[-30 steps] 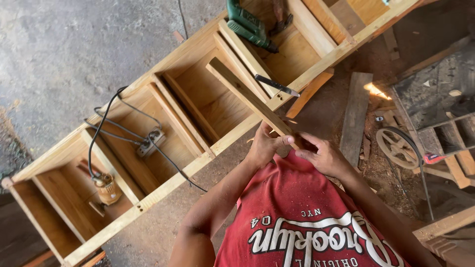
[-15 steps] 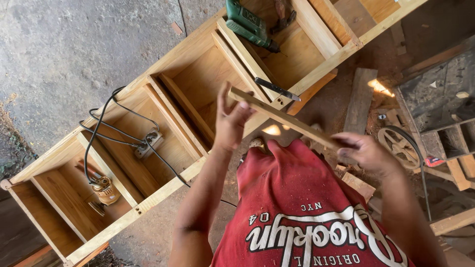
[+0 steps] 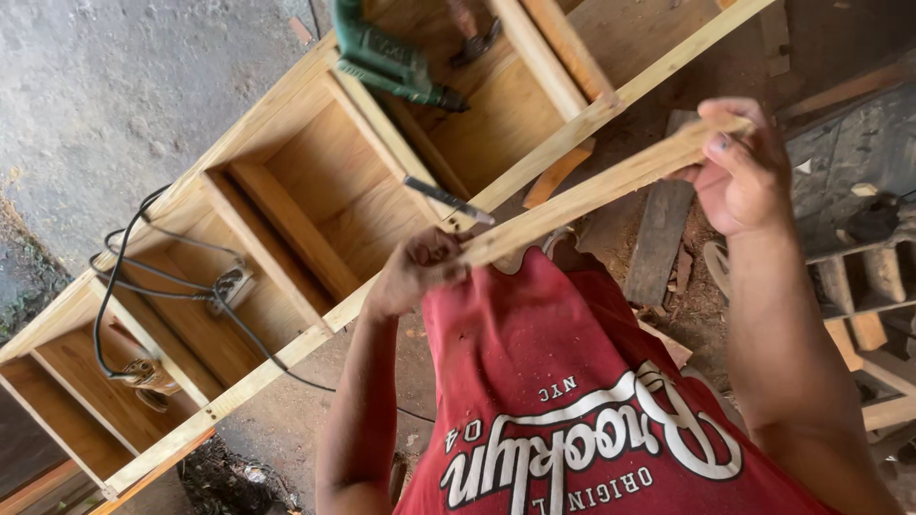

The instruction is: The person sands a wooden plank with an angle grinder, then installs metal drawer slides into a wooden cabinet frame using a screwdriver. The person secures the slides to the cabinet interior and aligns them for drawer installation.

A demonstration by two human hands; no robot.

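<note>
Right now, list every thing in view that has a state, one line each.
Wooden strip: lifted, tilted, held at both ends.
Left hand: closed on the strip's lower end.
Right hand: closed on the strip's upper end.
Shelf frame: lying on its back, compartments open upward.
Green drill: lying inside a compartment.
Black cable: looped over the frame's edge.

thin strip [image 3: 592, 191] of pale raw wood, rough-sawn and matt, long shelf frame [image 3: 315, 191] of smooth unfinished plywood with visible grain, green plastic drill [image 3: 386, 62] with dull metal chuck, black rubbery cable [image 3: 172, 286], red cotton shirt [image 3: 572, 401], gritty concrete floor [image 3: 124, 86]
</note>
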